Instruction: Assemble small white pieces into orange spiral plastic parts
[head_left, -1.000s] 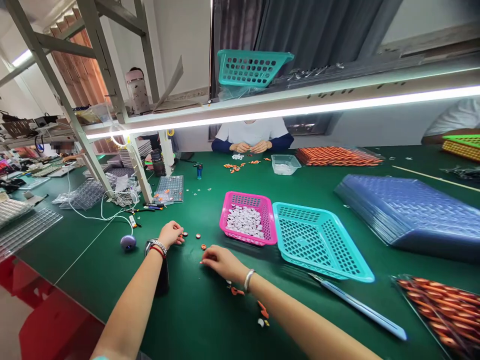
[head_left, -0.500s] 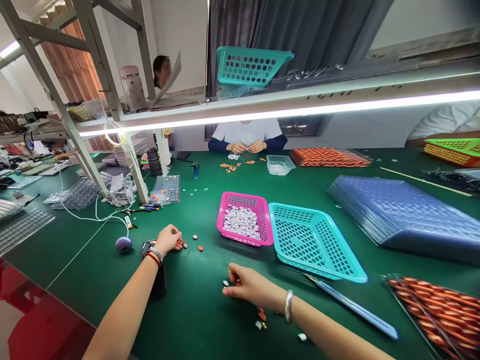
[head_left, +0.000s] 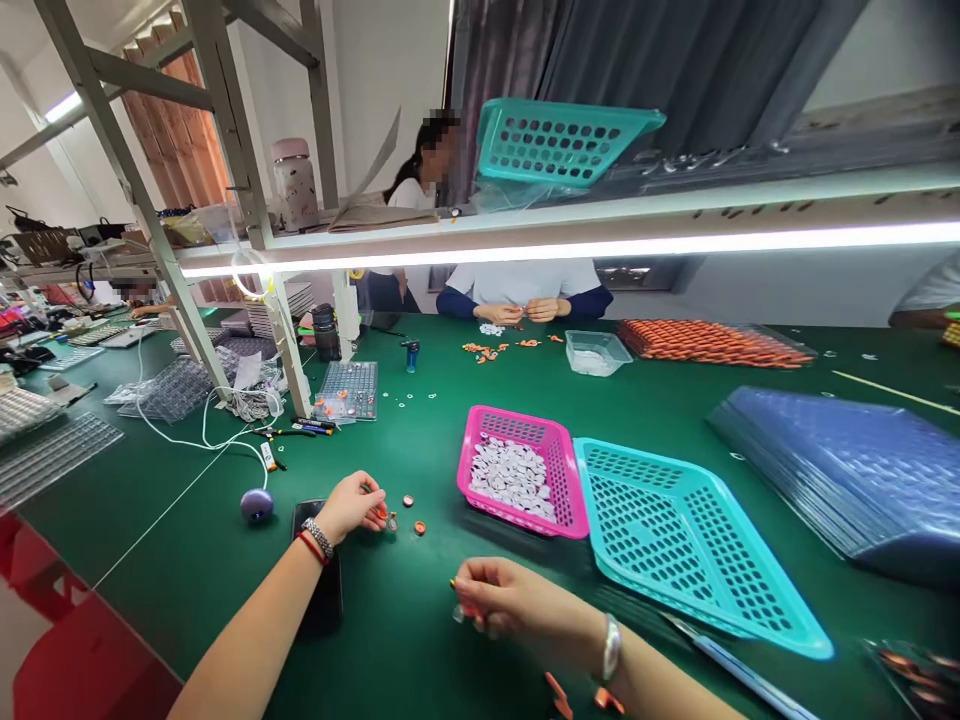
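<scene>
No writing can be read anywhere. On the green tabletop (head_left: 390, 640), the left hand (head_left: 351, 506) has its grip closed on a small orange piece (head_left: 381, 513), two more orange pieces (head_left: 414, 514) just beside. The right hand (head_left: 504, 600) pinches a tiny part (head_left: 457, 612), near the pink basket (head_left: 519, 472).

A bright strip light (head_left: 600, 243) under the shelf (head_left: 525, 215) floods the green counter (head_left: 420, 620) evenly, leaving soft shadows beneath the baskets (head_left: 675, 530), while the wide lens bends the frame posts (head_left: 120, 170) and smears the corners slightly.
</scene>
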